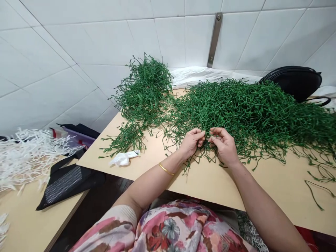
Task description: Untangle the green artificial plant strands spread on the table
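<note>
My left hand (193,142) and my right hand (225,146) meet at the near edge of a big heap of thin green strands (236,105). Both are closed, thumb against fingertips, a short gap apart. Between the fingertips I can make out a bit of green strand, though most of it blends into the heap behind. The strands look like tangled cords with small knobbed ends. Loose ones hang just below my hands. To the left stands a second green pile (147,87), trailing forward into a smaller bunch (126,138).
A crumpled white wad (124,159) lies on the wooden table (162,175), left of my forearm. At the back right sits a black bag (291,80). White netted strands (31,154) and a black mesh-panelled piece (65,185) rest on a side table. Behind is a tiled wall.
</note>
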The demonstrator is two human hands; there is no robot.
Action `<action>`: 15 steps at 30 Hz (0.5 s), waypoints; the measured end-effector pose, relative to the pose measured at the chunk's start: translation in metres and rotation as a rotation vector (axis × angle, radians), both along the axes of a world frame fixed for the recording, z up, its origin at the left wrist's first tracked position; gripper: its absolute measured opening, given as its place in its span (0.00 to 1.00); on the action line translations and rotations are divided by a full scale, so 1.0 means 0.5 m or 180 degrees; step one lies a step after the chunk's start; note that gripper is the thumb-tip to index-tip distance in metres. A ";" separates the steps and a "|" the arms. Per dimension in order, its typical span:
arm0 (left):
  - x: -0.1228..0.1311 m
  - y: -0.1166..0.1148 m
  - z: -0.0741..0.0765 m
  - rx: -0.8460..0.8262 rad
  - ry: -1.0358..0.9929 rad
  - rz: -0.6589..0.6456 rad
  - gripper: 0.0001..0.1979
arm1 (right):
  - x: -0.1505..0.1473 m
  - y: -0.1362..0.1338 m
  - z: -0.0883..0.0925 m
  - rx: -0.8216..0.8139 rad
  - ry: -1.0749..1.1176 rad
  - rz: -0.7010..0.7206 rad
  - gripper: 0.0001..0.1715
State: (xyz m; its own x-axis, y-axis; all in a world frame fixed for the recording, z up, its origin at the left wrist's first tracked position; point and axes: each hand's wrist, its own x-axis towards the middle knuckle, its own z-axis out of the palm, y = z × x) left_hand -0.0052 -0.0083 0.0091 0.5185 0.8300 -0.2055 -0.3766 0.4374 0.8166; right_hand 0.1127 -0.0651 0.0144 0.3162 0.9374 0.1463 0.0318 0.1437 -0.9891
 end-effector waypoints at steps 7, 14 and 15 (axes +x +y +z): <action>-0.002 0.004 -0.002 -0.0386 -0.0358 -0.0260 0.13 | -0.009 -0.006 0.007 -0.0018 0.0034 0.0224 0.13; -0.003 0.004 -0.003 -0.0527 -0.0406 -0.0596 0.09 | 0.003 0.002 -0.007 -0.0033 0.0093 0.0091 0.12; -0.004 0.004 -0.002 -0.0499 -0.0391 -0.0600 0.10 | 0.004 0.003 -0.009 -0.0021 0.0128 0.0049 0.13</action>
